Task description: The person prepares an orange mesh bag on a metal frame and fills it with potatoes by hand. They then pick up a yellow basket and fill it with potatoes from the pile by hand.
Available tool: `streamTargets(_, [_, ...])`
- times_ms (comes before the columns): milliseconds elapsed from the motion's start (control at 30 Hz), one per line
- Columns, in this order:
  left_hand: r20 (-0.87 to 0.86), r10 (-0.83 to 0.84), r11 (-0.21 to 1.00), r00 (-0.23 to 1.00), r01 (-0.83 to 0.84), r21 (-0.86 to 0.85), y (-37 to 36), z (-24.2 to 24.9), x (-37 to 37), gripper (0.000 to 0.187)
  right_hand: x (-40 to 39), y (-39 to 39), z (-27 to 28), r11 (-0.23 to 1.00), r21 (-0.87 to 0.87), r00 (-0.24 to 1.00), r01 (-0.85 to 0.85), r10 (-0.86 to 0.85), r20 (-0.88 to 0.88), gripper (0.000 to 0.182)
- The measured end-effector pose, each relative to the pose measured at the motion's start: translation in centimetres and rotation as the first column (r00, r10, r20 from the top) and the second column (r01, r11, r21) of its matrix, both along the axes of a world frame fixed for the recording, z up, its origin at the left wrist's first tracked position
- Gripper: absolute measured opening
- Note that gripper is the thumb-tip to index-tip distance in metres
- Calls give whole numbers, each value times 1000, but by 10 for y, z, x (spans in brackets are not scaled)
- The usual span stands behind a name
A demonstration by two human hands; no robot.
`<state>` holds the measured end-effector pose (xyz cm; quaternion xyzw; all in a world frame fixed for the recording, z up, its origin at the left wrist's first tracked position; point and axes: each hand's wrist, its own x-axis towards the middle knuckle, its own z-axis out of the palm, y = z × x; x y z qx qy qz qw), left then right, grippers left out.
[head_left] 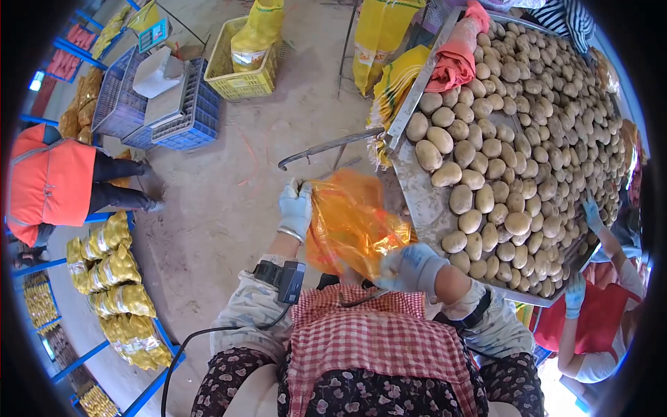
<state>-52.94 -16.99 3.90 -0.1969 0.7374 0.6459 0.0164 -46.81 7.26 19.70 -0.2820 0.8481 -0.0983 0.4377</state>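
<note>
An orange see-through plastic bag point(351, 219) hangs spread between my hands, in front of my checked apron. My left hand point(296, 208), in a pale blue glove, is closed on the bag's left edge. Lower down, my right hand point(411, 269), gloved alike and a little blurred, grips the bag's right side. Nothing can be made out inside the bag. Just right of it is the sorting table point(425, 201), heaped with many potatoes point(500, 167).
A bent metal bar point(330, 147) juts from the table's corner. Yellow mesh sacks point(399, 83) and a red cloth point(455, 59) hang there. Scales point(167, 104) on blue crates and a yellow crate point(240, 76) stand ahead. Co-workers are left point(52, 177) and right point(590, 306). Filled sacks point(118, 292) lie left.
</note>
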Motion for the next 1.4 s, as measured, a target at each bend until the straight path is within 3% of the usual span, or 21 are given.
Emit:
streamTargets(33, [-43,-47,998,998,45,-36,2,2,3,12,-5,-3,3,963,-244,978,116,-153,-140,36])
streamTargets(100, [-24,-248,969,969,247,-17,7,19,12,13,-31,-20,-9,774,-630,559,60,-549,-622,36])
streamTargets(200, [-37,-529,837,848,515,-185,14,54,21,18,-67,-29,-49,931,-356,429,-83,-289,-856,32])
streamTargets(233, [-80,-524,851,848,517,-89,14,55,21,20,-68,-28,-51,932,-353,422,-82,-289,-859,32])
streamTargets(267, [-118,-514,855,849,519,8,12,56,22,22,-68,-29,-52,941,-283,785,183,-314,-535,33])
streamTargets(300, [-92,-583,810,807,569,-143,8,67,22,24,-69,-31,-51,922,-89,920,377,-384,-78,34])
streamTargets(367, [-62,-760,612,647,681,-401,-9,48,20,31,-68,-28,-47,850,-82,829,521,-526,-188,28])
streamTargets(400, [137,-821,366,555,694,-620,-17,41,24,28,-57,-16,-69,780,-355,718,516,-620,-316,23])
streamTargets(433, [306,-808,201,504,723,-662,-16,44,19,22,-51,-8,-80,801,-422,667,425,-592,-453,23])
streamTargets(500, [97,-667,467,739,515,-719,-23,30,17,15,-48,-6,-80,654,-324,623,684,-754,-207,35])
streamTargets(567, [6,-560,636,828,434,-638,-35,9,9,14,-43,-7,-93,448,-368,494,815,-869,35,33])
streamTargets(600, [-10,-561,645,828,430,-632,-37,5,3,14,-43,-7,-91,453,-368,493,812,-870,18,33])
streamTargets(667, [50,-465,873,884,467,-140,-31,-3,-4,15,-45,1,-87,398,-323,438,859,-897,58,34])
streamTargets(800, [203,-606,513,769,572,-640,-24,23,-19,18,-44,9,-64,665,-318,662,676,-737,-133,36])
streamTargets(933, [79,-500,528,863,376,-761,-31,20,-18,16,-48,5,-48,856,-63,853,512,-516,-77,39])
streamTargets(1033, [29,-192,622,981,144,-770,-23,10,-21,27,-53,5,-63,730,-259,699,633,-682,-215,34])
streamTargets(1067, [20,-110,692,994,91,-716,-22,11,-25,30,-57,6,-72,734,-272,713,623,-675,-188,34])
streamTargets(1133, [34,-40,744,999,53,-666,-21,1,-36,31,-64,13,-87,469,-352,505,810,-863,13,31])
streamTargets(1200, [50,12,810,999,19,-586,-8,-12,-46,32,-68,12,-93,397,-382,449,834,-892,52,28])
streamTargets(1267, [-12,182,954,983,-180,-239,3,-23,-51,24,-68,9,-91,326,-409,392,852,-915,89,26])
streamTargets(1400, [-74,237,954,969,-217,209,8,-37,-48,19,-65,0,-77,3,-452,208,892,-890,405,24])
